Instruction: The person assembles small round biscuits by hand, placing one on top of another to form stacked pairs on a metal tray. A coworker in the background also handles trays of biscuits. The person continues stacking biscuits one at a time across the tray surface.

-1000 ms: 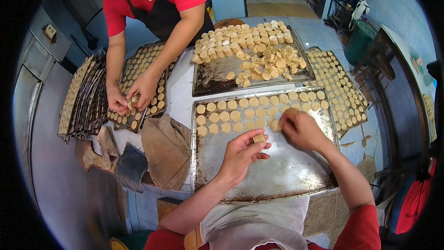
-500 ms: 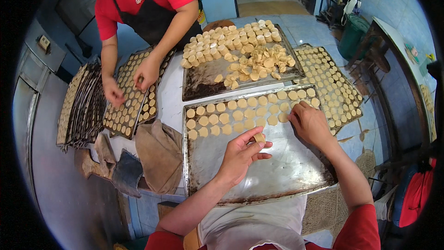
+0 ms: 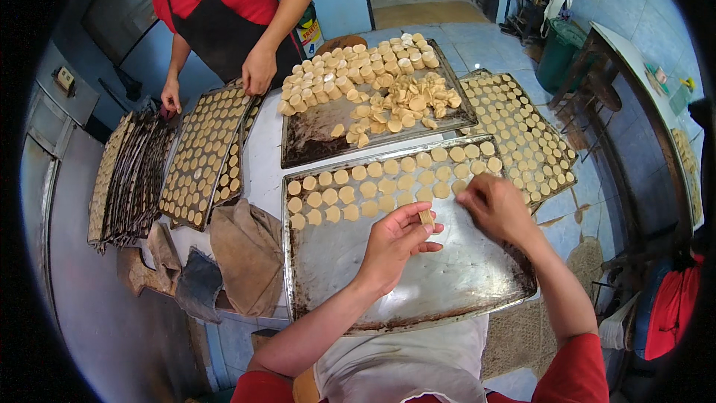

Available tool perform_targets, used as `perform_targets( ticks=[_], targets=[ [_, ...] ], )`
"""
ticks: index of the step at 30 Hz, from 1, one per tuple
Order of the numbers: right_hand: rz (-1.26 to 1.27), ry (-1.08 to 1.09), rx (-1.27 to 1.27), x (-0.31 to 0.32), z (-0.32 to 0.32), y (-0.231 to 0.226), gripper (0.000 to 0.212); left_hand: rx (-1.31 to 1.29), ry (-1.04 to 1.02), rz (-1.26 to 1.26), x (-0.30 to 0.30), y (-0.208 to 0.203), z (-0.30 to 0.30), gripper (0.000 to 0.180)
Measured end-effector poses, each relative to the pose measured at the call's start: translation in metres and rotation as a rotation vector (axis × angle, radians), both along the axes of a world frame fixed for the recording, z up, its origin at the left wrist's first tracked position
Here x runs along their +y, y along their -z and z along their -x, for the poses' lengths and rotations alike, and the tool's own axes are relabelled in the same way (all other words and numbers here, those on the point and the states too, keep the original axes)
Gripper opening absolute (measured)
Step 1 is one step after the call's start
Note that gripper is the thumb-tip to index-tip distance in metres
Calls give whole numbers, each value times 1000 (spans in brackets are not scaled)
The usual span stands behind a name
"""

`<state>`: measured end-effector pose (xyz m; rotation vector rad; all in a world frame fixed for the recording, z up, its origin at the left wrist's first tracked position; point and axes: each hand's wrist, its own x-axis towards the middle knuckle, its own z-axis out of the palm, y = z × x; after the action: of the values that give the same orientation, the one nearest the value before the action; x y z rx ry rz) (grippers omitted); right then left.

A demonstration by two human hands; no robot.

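My left hand (image 3: 391, 248) is closed around a short stack of pale dough discs (image 3: 426, 218), held above the bare part of a worn metal baking tray (image 3: 350, 272). Flat round dough discs (image 3: 390, 167) lie in rows across the tray's far half. At the right end of the nearest row, my right hand (image 3: 498, 207) reaches down with its fingers pinched together. Its fingertips are turned away, so whatever they grip is hidden.
Beyond lies another tray (image 3: 306, 151) with stacked dough pieces (image 3: 321, 82) and a loose heap of discs (image 3: 414, 97). A filled tray (image 3: 522, 134) sits at right. A co-worker's hands (image 3: 259, 71) touch trays at left, near brown cloths (image 3: 246, 257) and tilted trays (image 3: 134, 179).
My right hand stays by the row's end, its fingers shifted slightly. The co-worker's hands have moved from above the discs to the far edges of the trays. The whole view has shifted a little.
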<state>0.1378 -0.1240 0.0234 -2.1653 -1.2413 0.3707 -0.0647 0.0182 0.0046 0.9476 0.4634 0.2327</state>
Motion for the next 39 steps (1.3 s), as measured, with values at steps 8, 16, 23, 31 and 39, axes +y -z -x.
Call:
perform_targets(
  ticks=[8,16,23,31,39],
  targets=[
    [-144,-88,285,-6,15,-6,22,-5,39,-52,-5,9,-11,42],
    [-189,19,-104,-12,-14,9,17,-13,39,-56,-14,7,-22,41],
    [-126,-138,450,-24,-1,-1,28,-18,101,-44,-20,16,-40,43],
    [6,225,-285,-40,-50,9,23,-54,106,-14,-34,18,-62,28],
    [-173,53,241,-53,-23,2,22,-84,150,-1,-37,34,-72,9]
  ],
)
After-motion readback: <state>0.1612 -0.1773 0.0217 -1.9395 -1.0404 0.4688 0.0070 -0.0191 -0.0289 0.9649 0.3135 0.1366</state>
